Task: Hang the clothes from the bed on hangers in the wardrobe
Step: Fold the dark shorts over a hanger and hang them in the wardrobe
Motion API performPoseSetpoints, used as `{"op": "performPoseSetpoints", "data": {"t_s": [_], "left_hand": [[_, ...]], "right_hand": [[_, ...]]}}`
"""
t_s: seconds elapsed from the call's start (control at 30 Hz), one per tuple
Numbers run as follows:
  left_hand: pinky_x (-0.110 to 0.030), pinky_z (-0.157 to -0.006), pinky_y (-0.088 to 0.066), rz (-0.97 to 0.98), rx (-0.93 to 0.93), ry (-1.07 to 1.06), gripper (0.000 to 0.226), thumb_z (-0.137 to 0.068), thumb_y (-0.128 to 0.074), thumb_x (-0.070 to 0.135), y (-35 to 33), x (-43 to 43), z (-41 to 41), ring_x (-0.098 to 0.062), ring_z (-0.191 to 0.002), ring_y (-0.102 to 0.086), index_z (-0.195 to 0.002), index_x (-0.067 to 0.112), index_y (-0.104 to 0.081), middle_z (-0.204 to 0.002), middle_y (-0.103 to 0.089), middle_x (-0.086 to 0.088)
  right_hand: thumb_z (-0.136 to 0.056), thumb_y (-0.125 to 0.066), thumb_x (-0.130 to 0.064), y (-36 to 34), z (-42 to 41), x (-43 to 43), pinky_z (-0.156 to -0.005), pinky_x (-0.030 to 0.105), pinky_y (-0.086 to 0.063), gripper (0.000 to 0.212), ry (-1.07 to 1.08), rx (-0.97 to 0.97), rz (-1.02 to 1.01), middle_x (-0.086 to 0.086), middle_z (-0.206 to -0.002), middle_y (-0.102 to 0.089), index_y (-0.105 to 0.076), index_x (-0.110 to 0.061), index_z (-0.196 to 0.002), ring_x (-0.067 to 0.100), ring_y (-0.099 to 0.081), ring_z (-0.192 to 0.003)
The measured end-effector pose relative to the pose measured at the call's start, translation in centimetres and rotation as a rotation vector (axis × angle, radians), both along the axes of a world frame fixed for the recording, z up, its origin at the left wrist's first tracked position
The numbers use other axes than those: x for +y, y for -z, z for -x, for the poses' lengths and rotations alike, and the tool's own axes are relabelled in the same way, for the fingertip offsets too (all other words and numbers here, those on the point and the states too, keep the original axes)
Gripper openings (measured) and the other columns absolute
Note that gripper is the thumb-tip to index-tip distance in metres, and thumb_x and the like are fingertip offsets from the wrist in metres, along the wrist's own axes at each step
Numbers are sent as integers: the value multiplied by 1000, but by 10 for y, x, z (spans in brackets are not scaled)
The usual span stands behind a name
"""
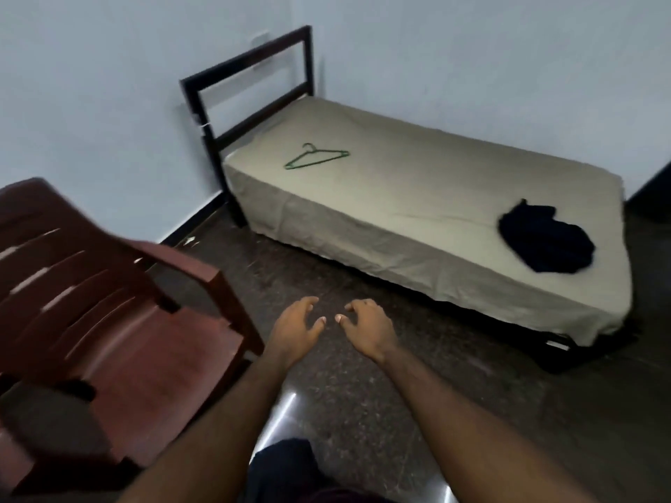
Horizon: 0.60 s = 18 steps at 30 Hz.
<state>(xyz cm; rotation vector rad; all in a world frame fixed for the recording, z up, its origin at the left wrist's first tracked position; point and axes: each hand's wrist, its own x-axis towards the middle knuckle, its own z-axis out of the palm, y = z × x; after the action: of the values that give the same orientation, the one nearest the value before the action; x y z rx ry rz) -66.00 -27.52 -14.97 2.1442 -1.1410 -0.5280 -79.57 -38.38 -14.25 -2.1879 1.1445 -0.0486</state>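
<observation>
Both hands, left (pixel 296 326) and right (pixel 368 326), hang loosely curled, empty. Far right on the bed (pixel 399 197), the dark garment (pixel 546 239) looks soft, light; the thin hanger (pixel 316 156), far left, probably stiff: take its hook.

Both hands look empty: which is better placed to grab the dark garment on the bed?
Right, probably: the right hand is nearer the dark garment, lying at the right end of the bed.
</observation>
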Motion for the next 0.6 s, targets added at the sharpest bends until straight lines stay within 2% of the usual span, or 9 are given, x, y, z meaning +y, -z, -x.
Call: {"op": "performPoseSetpoints", "data": {"t_s": [0.17, 0.37, 0.5, 0.6], "left_hand": [[-32, -95, -47, 23, 34, 129, 47, -87, -69, 23, 15, -104, 2, -22, -110, -60, -130, 11, -56, -118, -65, -10], [-35, -94, -49, -30, 108, 262, 47, -86, -69, 23, 44, -231, -21, -23, -110, -61, -129, 10, -57, -116, -66, -11], [-33, -90, -49, -86, 159, 266, 41, -88, -68, 25, 49, -316, -57, -25, -106, -62, -124, 6, -61, -113, -67, -11], [-33, -87, -50, -125, 153, 303, 41, -91, -64, 32, 50, -371, -79, -25, -105, -64, -126, 12, -59, -112, -68, -8]], "right_hand": [[-91, -57, -49, 7, 10, -79, -99, 41, -46, 41, 170, -13, -18, 6, -127, -56, -61, -21, -121, 25, -53, -119], [-92, -57, -46, 21, -3, -181, -100, 37, -44, 44, 263, 47, -64, 7, -125, -58, -59, -17, -125, 24, -52, -120], [-94, -57, -42, 17, -24, -265, -97, 33, -45, 42, 335, 120, -119, 11, -124, -56, -58, -13, -123, 28, -54, -117], [-95, -57, -37, 12, -45, -317, -100, 30, -39, 42, 380, 109, -146, 11, -130, -53, -55, -12, -128, 28, -51, -123]]}}
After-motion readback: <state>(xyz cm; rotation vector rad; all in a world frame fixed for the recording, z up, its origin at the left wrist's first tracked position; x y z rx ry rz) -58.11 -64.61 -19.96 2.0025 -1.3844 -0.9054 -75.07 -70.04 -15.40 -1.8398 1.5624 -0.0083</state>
